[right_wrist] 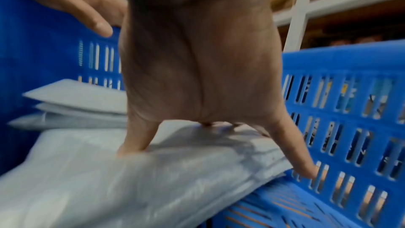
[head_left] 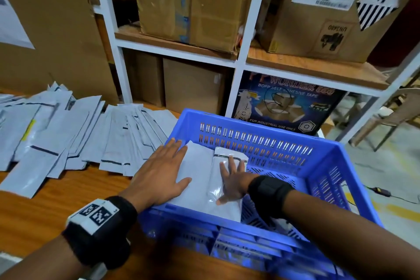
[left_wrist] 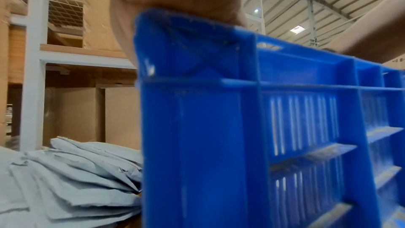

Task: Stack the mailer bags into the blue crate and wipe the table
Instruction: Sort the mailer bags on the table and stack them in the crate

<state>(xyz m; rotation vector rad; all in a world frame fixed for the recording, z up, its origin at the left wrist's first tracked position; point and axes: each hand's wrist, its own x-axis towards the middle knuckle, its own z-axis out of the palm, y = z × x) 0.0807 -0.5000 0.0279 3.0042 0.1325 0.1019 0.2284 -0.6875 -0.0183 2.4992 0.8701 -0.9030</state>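
The blue crate (head_left: 322, 166) stands on the wooden table (head_left: 68, 200), with a stack of grey mailer bags (head_left: 200, 177) in its left half. My left hand (head_left: 163, 170) reaches over the crate's left rim and lies flat on the stack, fingers straight. My right hand (head_left: 231, 179) presses down on the top bag with fingers spread. The right wrist view shows the right hand (right_wrist: 197, 75) on the bags (right_wrist: 109, 171) beside the slotted crate wall (right_wrist: 339, 110). A loose pile of mailer bags (head_left: 68, 132) covers the table to the left. The crate's outer corner (left_wrist: 197, 110) fills the left wrist view.
White shelving (head_left: 241, 52) with cardboard boxes stands right behind the table. A dark tape carton (head_left: 284, 107) sits behind the crate. A plastic chair (head_left: 391, 116) and a cable on the floor (head_left: 381, 192) are at the right. Bare table shows near the front left.
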